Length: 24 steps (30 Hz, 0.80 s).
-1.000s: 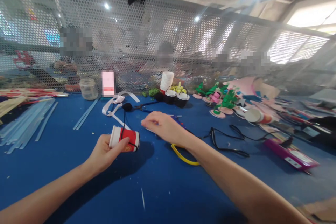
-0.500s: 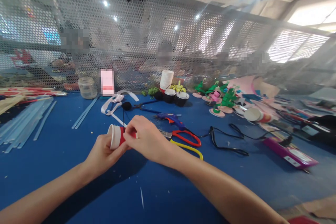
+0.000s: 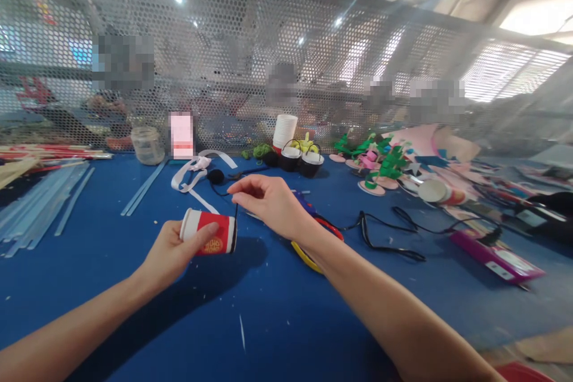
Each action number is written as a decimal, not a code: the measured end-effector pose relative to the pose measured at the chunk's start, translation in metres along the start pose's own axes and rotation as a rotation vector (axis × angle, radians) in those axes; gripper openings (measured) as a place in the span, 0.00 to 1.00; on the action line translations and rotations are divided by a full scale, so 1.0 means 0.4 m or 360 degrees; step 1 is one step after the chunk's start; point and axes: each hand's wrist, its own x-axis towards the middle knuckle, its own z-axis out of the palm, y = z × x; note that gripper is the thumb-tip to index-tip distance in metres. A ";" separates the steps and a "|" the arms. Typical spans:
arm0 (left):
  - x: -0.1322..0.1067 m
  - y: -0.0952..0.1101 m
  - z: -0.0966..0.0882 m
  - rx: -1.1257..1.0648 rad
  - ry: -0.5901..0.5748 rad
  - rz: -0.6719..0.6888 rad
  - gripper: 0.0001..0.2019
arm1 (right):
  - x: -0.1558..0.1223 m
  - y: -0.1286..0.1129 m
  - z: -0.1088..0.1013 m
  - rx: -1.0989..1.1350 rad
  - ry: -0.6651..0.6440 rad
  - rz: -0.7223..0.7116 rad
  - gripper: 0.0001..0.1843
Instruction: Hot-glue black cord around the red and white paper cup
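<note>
My left hand (image 3: 172, 250) is closed round a red and white paper cup (image 3: 209, 233), which lies on its side in the air with its rim to the left. A dark band of yarn runs round the base end of the cup. Just above that end, my right hand (image 3: 264, 200) pinches a strand of black yarn (image 3: 236, 210) pulled up from the cup. The strand trails back to a small ball of black yarn (image 3: 216, 176) on the table. Under my right forearm lie scissors with red and yellow handles (image 3: 307, 256), partly hidden.
Behind stand two small black buckets (image 3: 290, 159), a stack of paper cups (image 3: 286, 130) and a glass jar (image 3: 147, 146). Glue sticks (image 3: 42, 209) lie left. A glue gun (image 3: 307, 203) is half hidden. Rightward are green craft plants (image 3: 389, 164), a black cable (image 3: 364, 236) and a purple power strip (image 3: 495, 256).
My right hand has moved from the cup's side to above its base end, drawing the yarn up. The cup has turned, showing its gold emblem.
</note>
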 end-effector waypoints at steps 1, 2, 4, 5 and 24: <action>-0.003 0.004 0.001 0.0036 0.0010 0.0012 0.09 | 0.001 0.003 0.000 -0.0013 0.0012 0.0007 0.05; -0.006 0.009 0.003 0.0075 0.0021 0.0022 0.09 | 0.002 0.005 0.001 -0.0023 0.0018 0.0018 0.05; -0.013 0.021 0.007 0.0125 0.0048 0.0053 0.08 | 0.003 0.008 0.001 -0.0036 0.0012 0.0040 0.05; -0.017 0.027 0.009 0.0161 0.0048 0.0062 0.08 | 0.003 0.008 0.001 -0.0042 0.0005 0.0046 0.06; -0.018 0.004 -0.009 0.0283 0.0076 0.0300 0.09 | 0.000 0.022 0.013 -0.0127 -0.0082 0.0067 0.07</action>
